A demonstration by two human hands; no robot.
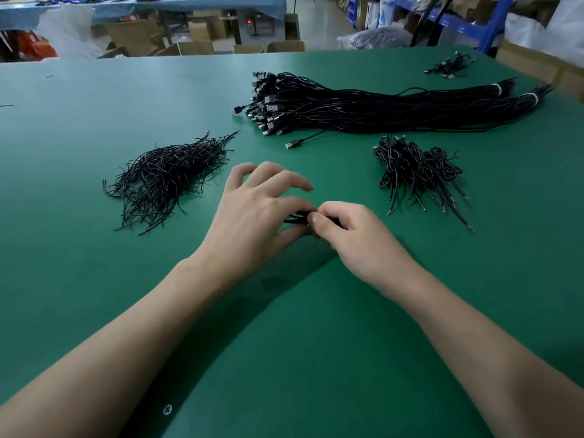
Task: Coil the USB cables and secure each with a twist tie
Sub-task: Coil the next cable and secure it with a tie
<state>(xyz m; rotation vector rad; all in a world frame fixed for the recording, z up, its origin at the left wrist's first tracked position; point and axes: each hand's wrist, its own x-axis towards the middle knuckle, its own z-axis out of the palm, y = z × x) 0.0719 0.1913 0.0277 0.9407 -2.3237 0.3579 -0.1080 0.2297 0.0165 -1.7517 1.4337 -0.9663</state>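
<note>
A small black coiled cable (295, 216) sits between my two hands above the green table (284, 343). My left hand (256, 213) pinches it with thumb and forefinger, the other fingers lifted. My right hand (350, 235) grips the coil's right side with curled fingers. Most of the coil is hidden by the fingers; I cannot tell whether a tie is on it. A pile of black twist ties (164, 178) lies to the left. A large bundle of uncoiled USB cables (347, 105) lies beyond my hands. A heap of coiled cables (417, 175) lies at the right.
A few more cables (448, 66) lie at the table's far right corner. Cardboard boxes (196, 45) and blue shelving (493, 23) stand beyond the table's far edge. A small white disc (167, 409) sits near the front edge.
</note>
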